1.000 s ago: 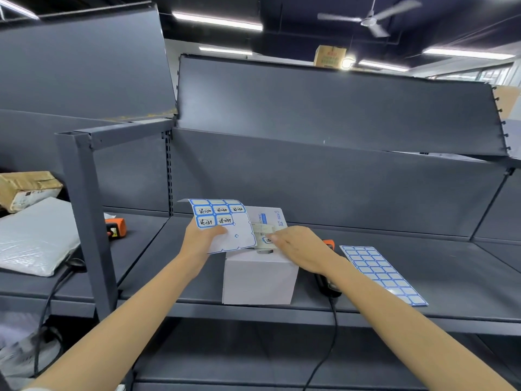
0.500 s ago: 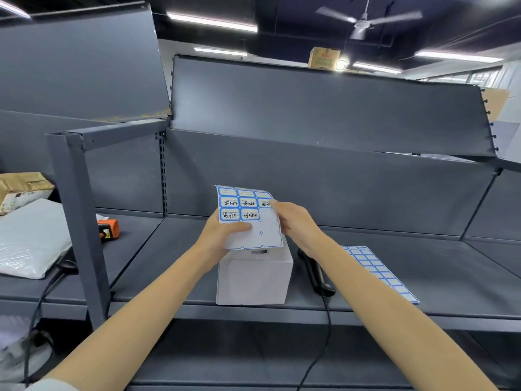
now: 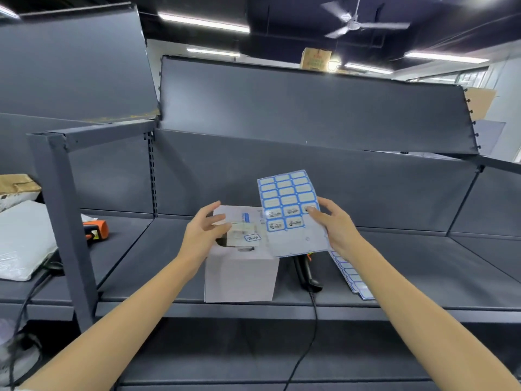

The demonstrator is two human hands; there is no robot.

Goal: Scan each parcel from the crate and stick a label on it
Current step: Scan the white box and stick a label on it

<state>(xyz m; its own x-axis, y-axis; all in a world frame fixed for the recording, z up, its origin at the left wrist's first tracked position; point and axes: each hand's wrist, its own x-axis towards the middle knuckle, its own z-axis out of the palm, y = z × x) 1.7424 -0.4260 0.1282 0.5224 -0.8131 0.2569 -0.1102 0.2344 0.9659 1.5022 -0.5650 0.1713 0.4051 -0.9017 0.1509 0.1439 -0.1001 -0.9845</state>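
A white parcel box stands on the grey shelf, with a small blue-edged label stuck on its top. My right hand grips a sheet of blue-bordered labels, held tilted above the box's right side. My left hand hovers over the box's left top edge with fingers loosely spread, holding nothing. A black corded scanner lies on the shelf just right of the box, partly hidden by the sheet.
A second label sheet lies flat right of the scanner. An orange scanner, a white padded bag and a brown parcel sit on the left shelf, beyond a grey upright post.
The label sheet has passed from my left hand to my right and moved right, uncovering the box top. My left hand has let go and now hovers over the box.
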